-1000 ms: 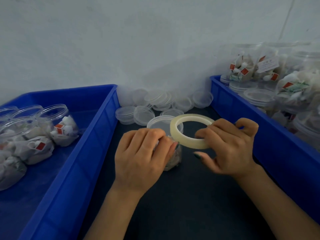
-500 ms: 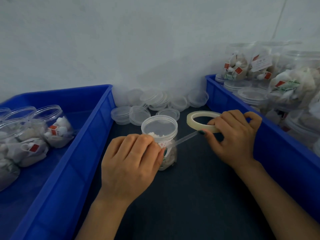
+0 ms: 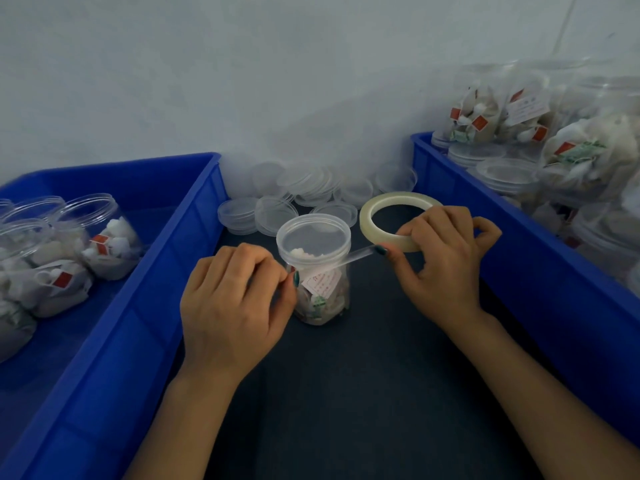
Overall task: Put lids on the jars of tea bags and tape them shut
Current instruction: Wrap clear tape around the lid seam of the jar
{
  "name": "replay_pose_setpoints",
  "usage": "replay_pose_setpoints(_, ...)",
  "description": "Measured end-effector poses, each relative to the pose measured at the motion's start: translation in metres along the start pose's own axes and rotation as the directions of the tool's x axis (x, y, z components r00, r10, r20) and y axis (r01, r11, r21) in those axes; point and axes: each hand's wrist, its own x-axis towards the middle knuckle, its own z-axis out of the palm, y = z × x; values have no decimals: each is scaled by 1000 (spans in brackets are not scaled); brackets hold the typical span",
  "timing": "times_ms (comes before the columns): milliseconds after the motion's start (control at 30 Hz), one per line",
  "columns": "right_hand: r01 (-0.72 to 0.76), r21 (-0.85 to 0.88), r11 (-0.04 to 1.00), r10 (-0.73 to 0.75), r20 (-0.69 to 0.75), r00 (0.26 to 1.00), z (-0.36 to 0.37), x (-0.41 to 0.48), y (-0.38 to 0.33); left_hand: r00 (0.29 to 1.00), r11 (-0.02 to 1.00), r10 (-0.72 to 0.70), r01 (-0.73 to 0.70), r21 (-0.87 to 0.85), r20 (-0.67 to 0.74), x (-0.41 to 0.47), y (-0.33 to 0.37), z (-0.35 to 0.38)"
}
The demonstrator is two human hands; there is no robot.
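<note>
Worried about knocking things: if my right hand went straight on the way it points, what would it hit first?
Your right hand, gripping the tape roll, would likely meet the loose lids by the wall; depth unclear.

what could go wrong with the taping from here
The strip is stretched in the air between the tape roll in the right hand and the jar; it may twist or crease before it lands. The left hand grips the jar on one side only, so a harder pull might tip or drag it. The strip could also miss the lid seam.
</note>
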Motion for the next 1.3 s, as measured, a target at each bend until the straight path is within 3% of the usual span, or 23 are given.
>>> replay_pose_setpoints(400, 18, 5, 1000, -18, 7, 1000, 6, 1, -2, 996, 999, -54, 55, 1, 64, -2, -2, 3)
replay_pose_setpoints(567, 18, 23, 1000, -18, 6, 1000, 7, 2, -2, 975, 985, -171, 172, 4, 141, -3, 0, 2)
replay_pose_setpoints(667, 18, 20, 1000, -18, 4, 1000, 7, 1, -3, 921, 947, -314, 321, 10, 230, -1, 1, 1)
replay_pose_setpoints(733, 11, 20, 1000, -11, 9, 1000, 7, 2, -3, 864, 906, -398, 422, -12, 309, 1, 1, 0)
replay_pose_setpoints(833, 7, 25, 1000, -8, 19, 1000, 6, 2, -3, 800, 811, -451, 552, -193, 395, 2, 3, 0)
replay_pose_setpoints(933, 9, 25, 1000, -10, 26, 1000, 5, 2, -3, 756, 654, -421, 636, -410, 501, 4, 9, 4)
replay_pose_setpoints(1067, 16, 23, 1000, -16, 30, 999, 3, 2, -2, 689, 378, -434, 724, -577, 580, 6, 14, 7)
replay_pose_setpoints(1300, 16, 42, 999, -17, 32, 999, 3, 2, -2, 588, 309, -440, 809, -500, 679, 7, 6, 24)
